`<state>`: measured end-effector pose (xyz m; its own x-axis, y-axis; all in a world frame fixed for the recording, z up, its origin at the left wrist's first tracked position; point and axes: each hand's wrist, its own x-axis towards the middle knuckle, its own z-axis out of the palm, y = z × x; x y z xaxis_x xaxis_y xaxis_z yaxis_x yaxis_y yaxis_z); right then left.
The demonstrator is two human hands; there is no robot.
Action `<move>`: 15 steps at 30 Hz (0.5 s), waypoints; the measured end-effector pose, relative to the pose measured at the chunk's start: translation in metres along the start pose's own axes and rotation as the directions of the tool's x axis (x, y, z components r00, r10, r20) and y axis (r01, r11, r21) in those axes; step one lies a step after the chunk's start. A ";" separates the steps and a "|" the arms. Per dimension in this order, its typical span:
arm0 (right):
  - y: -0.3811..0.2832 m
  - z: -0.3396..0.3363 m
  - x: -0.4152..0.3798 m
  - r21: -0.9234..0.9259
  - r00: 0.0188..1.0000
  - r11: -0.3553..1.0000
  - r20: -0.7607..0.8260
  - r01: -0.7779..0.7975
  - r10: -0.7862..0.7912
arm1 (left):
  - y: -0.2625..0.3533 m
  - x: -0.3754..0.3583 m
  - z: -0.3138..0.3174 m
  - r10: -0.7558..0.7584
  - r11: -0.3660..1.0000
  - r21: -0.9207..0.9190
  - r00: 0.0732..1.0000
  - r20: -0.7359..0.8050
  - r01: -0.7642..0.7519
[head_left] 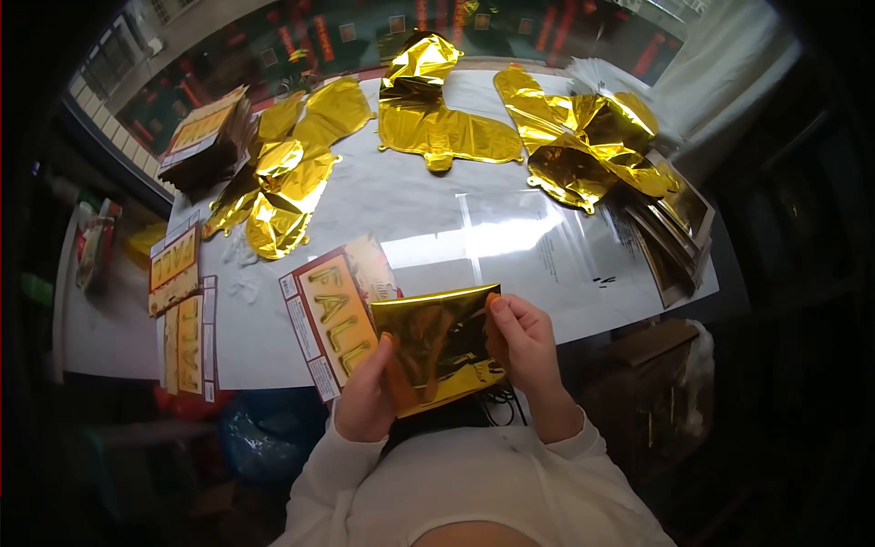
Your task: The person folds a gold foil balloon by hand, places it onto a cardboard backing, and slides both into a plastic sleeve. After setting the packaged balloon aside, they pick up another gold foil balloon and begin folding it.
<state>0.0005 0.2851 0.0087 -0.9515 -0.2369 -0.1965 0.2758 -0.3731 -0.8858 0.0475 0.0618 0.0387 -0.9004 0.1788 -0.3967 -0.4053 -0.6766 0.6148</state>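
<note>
A folded gold foil balloon (pixel 442 342) is held up over the table's near edge, its shiny face toward me. My left hand (pixel 366 394) grips its left side, thumb in front. At the upper right corner, my right hand (pixel 524 346) pinches it between thumb and fingers. Partly behind my left hand and the foil lies a printed card (pixel 333 324) reading "FALL", its right part covered. Several unfolded gold foil balloons (pixel 451 132) lie across the far side of the table.
A stack of printed cards (pixel 208 132) stands at the far left, with more cards (pixel 185 342) near the left edge. Clear plastic sleeves (pixel 515 228) lie on the white table (pixel 410 210). Another stack (pixel 674 237) sits at the right. A blue bag (pixel 269 438) is below the table.
</note>
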 end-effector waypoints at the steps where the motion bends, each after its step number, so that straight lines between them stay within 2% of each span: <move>1: 0.005 -0.001 0.002 -0.020 0.999 0.999 -0.027 0.038 -0.039 | -0.003 0.002 -0.004 0.001 1.000 -0.002 1.000 0.000 -0.001; 3: 0.010 -0.001 0.003 -0.043 0.996 0.996 -0.049 0.074 -0.076 | -0.010 0.005 -0.013 0.137 0.988 0.088 0.988 -0.066 -0.131; 5: 0.007 0.004 0.001 -0.041 0.999 0.999 0.034 0.026 -0.025 | -0.013 0.004 -0.018 0.165 0.977 0.147 0.983 -0.081 -0.152; 7: 0.001 0.024 -0.007 -0.048 1.000 0.999 0.024 0.010 -0.009 | -0.017 0.002 -0.025 0.195 0.964 0.205 0.976 -0.098 -0.172; 10: 0.008 0.017 -0.011 -0.076 0.998 0.997 0.058 -0.013 0.018 | -0.018 0.000 -0.040 0.179 0.942 0.295 0.983 -0.032 -0.162; 12: 0.009 0.014 -0.011 -0.063 0.999 0.998 0.033 -0.023 0.025 | -0.013 -0.003 -0.043 0.157 0.827 0.545 0.987 0.013 -0.139; 13: 0.007 0.012 -0.013 -0.068 0.999 0.997 0.040 -0.025 0.027 | -0.013 -0.004 -0.036 0.164 0.829 0.541 0.986 0.010 -0.143; 15: 0.001 0.011 -0.018 -0.132 0.994 0.991 0.101 -0.027 0.040 | -0.011 -0.002 -0.018 0.298 0.916 0.297 0.953 -0.048 -0.271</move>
<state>0.0193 0.2788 0.0155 -0.9209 -0.3412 -0.1883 0.2806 -0.2452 -0.9280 0.0565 0.0563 0.0205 -0.9716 -0.0655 -0.2275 -0.1737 -0.4561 0.8728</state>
